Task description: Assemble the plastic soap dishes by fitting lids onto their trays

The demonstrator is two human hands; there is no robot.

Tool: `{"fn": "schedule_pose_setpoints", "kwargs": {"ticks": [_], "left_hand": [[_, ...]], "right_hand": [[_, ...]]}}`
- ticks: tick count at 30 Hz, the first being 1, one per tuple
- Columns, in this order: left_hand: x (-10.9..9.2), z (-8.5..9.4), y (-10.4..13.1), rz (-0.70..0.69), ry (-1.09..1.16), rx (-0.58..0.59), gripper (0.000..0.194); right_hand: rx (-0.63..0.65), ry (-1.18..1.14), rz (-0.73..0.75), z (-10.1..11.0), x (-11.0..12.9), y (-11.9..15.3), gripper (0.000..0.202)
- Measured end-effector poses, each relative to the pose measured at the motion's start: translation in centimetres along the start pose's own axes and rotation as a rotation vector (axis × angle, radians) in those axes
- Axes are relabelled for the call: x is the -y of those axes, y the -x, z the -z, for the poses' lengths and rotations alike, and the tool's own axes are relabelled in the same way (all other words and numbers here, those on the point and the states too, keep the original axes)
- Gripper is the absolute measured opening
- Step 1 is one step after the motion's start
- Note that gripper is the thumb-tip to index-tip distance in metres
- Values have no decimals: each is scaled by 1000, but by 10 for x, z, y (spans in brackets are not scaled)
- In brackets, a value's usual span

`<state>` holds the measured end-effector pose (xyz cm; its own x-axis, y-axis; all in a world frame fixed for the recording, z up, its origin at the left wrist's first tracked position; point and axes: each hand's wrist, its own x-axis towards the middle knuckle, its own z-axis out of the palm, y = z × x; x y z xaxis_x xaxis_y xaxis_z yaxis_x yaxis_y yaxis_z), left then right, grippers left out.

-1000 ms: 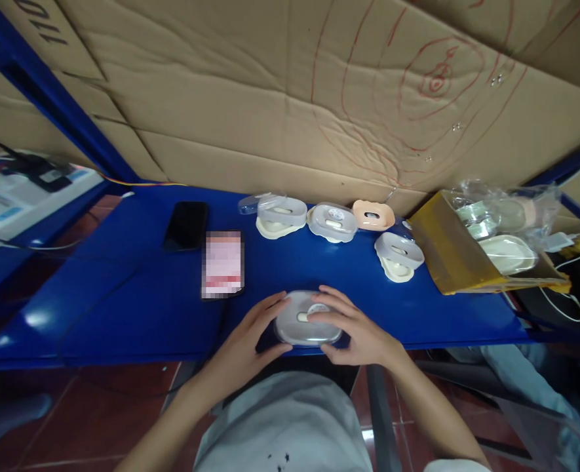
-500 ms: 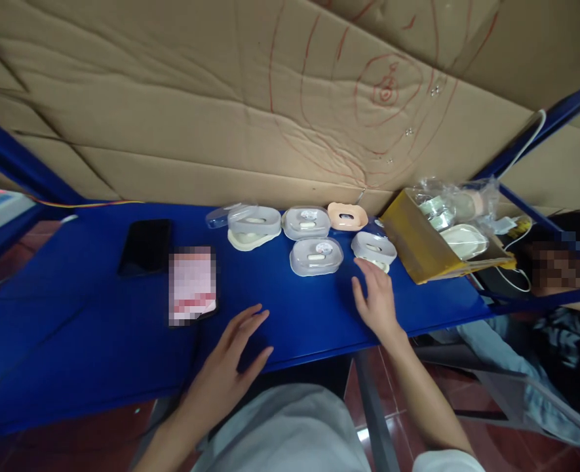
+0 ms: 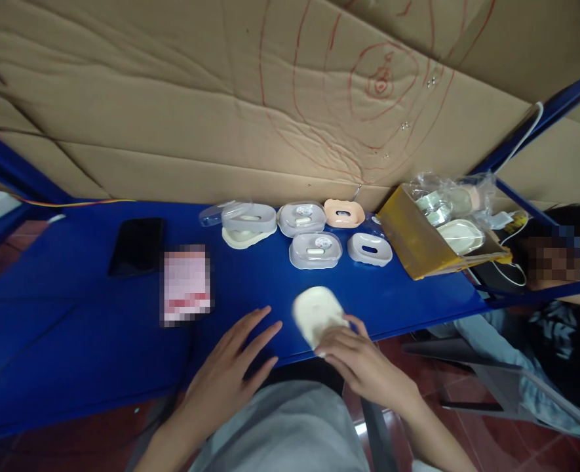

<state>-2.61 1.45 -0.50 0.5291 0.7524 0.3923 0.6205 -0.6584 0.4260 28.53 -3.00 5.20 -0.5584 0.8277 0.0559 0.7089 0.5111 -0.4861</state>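
At the near edge of the blue table (image 3: 97,341), the right hand (image 3: 363,364) pinches a cream oval plastic tray (image 3: 318,314) by its near end, the tray tilted up. The left hand (image 3: 231,373) lies flat, fingers spread, holding nothing, just left of it.

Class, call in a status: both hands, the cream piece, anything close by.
Right hand fingers grip cream oval piece at table edge. Left hand open, flat on blue table. Lidded case just beyond.
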Motion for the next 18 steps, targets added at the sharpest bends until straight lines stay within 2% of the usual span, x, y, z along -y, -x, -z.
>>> {"fn": "schedule_pose_setpoints", "kwargs": {"ticks": [1,3,5,7,8,10,11,12,14,18], "left_hand": [[0,0,0,-46,-35,6,51],[0,0,-1,-114,-96,8,48],[1,-2,-1,-134,-122,10,45],[1,-4,0,-110,-112,1,41],[2,-5,1,-93,-98,-13,38],[1,-6,2,-52,-74,-53,35],[1,-7,2,-33,-66,-73,34],[0,-7,3,-15,-62,-87,34],[-2,-8,2,25,-59,-106,40],[-4,-7,1,128,-13,-119,53]], "right_hand": [[27,-12,46,0,2,-3,34],[-12,43,77,3,-13,-12,39],[-170,184,-19,11,-49,-21,41],[-409,377,-238,24,-93,-27,44],[-481,410,-312,31,-114,-28,46],[-549,443,-363,42,-142,-24,44],[-553,443,-357,44,-148,-20,40],[-546,437,-334,43,-147,-16,37],[-514,411,-262,33,-129,-5,31],[-466,249,-47,-2,-60,0,31]]}}
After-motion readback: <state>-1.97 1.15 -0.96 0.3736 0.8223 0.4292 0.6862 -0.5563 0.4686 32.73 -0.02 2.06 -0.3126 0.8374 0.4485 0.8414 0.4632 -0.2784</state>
